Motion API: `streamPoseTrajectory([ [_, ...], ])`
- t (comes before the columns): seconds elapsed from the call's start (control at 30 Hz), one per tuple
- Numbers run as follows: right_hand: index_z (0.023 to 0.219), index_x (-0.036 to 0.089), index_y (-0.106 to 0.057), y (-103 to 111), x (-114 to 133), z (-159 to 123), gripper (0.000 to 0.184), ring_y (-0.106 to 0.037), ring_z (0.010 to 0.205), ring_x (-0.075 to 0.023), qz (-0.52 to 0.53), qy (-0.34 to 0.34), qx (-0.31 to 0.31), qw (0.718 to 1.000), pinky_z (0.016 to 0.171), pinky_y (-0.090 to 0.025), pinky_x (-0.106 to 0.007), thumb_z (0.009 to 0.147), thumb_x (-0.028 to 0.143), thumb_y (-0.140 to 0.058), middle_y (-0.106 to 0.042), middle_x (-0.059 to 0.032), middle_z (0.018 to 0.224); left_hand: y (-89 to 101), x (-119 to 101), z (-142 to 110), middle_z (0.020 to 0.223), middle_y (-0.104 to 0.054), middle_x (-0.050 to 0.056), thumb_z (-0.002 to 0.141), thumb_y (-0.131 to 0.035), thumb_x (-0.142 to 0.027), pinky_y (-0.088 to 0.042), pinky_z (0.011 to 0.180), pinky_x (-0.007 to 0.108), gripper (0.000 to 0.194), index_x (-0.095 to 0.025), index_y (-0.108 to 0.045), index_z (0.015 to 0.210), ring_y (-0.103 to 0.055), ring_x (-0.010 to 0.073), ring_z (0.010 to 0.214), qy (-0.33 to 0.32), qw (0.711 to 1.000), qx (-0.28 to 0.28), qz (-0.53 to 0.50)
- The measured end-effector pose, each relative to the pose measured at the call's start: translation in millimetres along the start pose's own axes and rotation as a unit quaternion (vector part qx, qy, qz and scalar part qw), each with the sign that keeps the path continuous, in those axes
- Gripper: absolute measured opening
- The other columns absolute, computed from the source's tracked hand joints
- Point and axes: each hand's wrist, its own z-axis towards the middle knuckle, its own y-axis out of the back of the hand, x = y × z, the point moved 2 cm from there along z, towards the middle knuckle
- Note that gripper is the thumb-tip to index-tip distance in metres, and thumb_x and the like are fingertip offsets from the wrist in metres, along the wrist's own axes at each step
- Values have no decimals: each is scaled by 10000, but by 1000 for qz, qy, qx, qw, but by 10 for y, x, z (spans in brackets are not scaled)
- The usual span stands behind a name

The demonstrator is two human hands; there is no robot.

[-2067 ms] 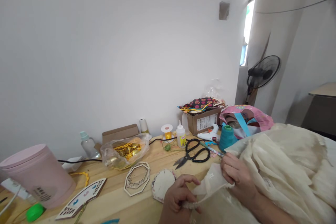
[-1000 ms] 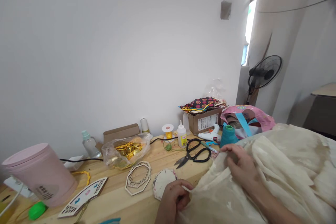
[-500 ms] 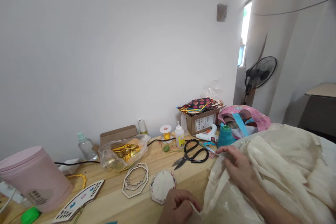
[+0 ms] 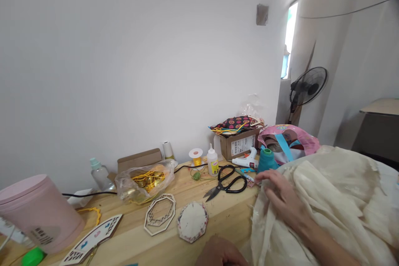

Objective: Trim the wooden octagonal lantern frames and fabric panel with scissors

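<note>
A big sheet of thin cream cloth (image 4: 314, 199) lies bunched in folds over the right side of the table. My right hand (image 4: 282, 197) is at its upper left edge, fingers pointing left, with cloth caught between the fingers and the thumb. My left hand (image 4: 222, 252) is low at the bottom edge of the view, left of the cloth's hanging edge. Only its back and knuckles show; the fingertips are out of frame. Near the right fingertips stands a teal thread cone (image 4: 267, 161). Black-handled scissors (image 4: 227, 183) lie left of that hand.
An octagonal white piece (image 4: 192, 221) and a wooden octagonal frame (image 4: 160, 215) lie on the table. Behind are a glue bottle (image 4: 212, 163), glue gun (image 4: 246, 158), yellow spool (image 4: 196, 158), cardboard box (image 4: 240, 144) and bag of gold pieces (image 4: 146, 181). A pink bin (image 4: 40, 212) stands left.
My left hand has gone down toward the bottom edge, drawing the cloth's edge lower. The strip both hands pinched earlier is now spread flatter. The right hand stays near the thread cone.
</note>
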Motion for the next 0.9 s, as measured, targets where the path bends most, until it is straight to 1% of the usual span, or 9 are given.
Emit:
streamPoseTrajectory([
  [0.1, 991, 235, -526, -38, 130, 10, 250, -537, 879, -206, -60, 111, 136, 983, 985, -96, -544, 760, 194, -441, -626, -17, 814, 27, 7, -15, 488, -559, 6, 670, -487, -189, -284, 465, 209, 254, -226, -738, 673, -420, 109, 473, -6, 1000, -19, 5],
  [0.2, 977, 238, -531, -56, 168, 0, 198, -541, 846, -188, -76, 122, 197, 970, 987, -24, -557, 805, 244, -432, -616, -12, 793, 50, 10, -27, 538, -620, 16, 640, -432, -96, -302, 477, 210, 332, -217, -736, 695, -472, 121, 495, -6, 999, -32, 19],
  [0.33, 866, 227, -544, -73, 136, -21, 123, -541, 735, -161, -14, 103, 228, 968, 991, -131, -525, 790, 288, -468, -560, 17, 704, 68, 23, -37, 561, -648, 33, 597, -395, -37, -318, 503, 215, 387, -192, -737, 691, -495, 123, 506, -20, 997, -64, 27],
  [0.43, 839, 216, -547, -72, 104, -21, 126, -545, 729, -166, 56, 66, 216, 973, 960, -242, -487, 751, 305, -528, -543, 23, 666, 72, 37, -34, 570, -650, 37, 593, -396, -36, -322, 511, 211, 388, -186, -736, 701, -505, 123, 516, -31, 998, -56, 22],
  [0.57, 833, 188, -570, -66, 67, -18, 177, -553, 680, -159, 164, -19, 185, 969, 743, -437, -341, 735, 334, -559, -588, 1, 656, 74, 43, -16, 537, -598, 29, 611, -430, -58, -301, 500, 217, 351, -198, -737, 707, -476, 122, 512, -40, 998, -36, 24],
  [0.63, 836, 178, -578, -66, 49, -21, 196, -553, 630, -145, 218, -62, 177, 958, 650, -452, -291, 715, 332, -586, -601, 4, 632, 69, 46, -5, 549, -550, 29, 653, -483, -132, -280, 483, 224, 272, -212, -738, 706, -452, 125, 518, -45, 998, -34, 30],
  [0.7, 835, 174, -585, -62, 38, -23, 204, -558, 621, -137, 259, -94, 171, 946, 621, -454, -272, 693, 318, -611, -607, 3, 642, 61, 42, 2, 595, -511, 35, 690, -533, -281, -286, 491, 230, 215, -217, -738, 702, -456, 138, 557, -61, 997, -35, 30],
  [0.8, 821, 176, -594, -43, 38, -21, 195, -567, 664, -134, 289, -117, 160, 937, 613, -460, -258, 673, 298, -630, -612, -20, 754, 57, 5, -2, 653, -500, 53, 703, -490, -502, -329, 534, 243, 397, -194, -739, 686, -484, 159, 613, -94, 994, -48, 11],
  [0.9, 795, 178, -590, -26, 49, -19, 163, -566, 704, -134, 298, -115, 153, 935, 649, -464, -263, 675, 282, -630, -605, -29, 807, 70, -35, 5, 700, -529, 72, 745, -412, -521, -364, 553, 251, 484, -156, -717, 654, -513, 172, 646, -64, 992, -106, -14],
])
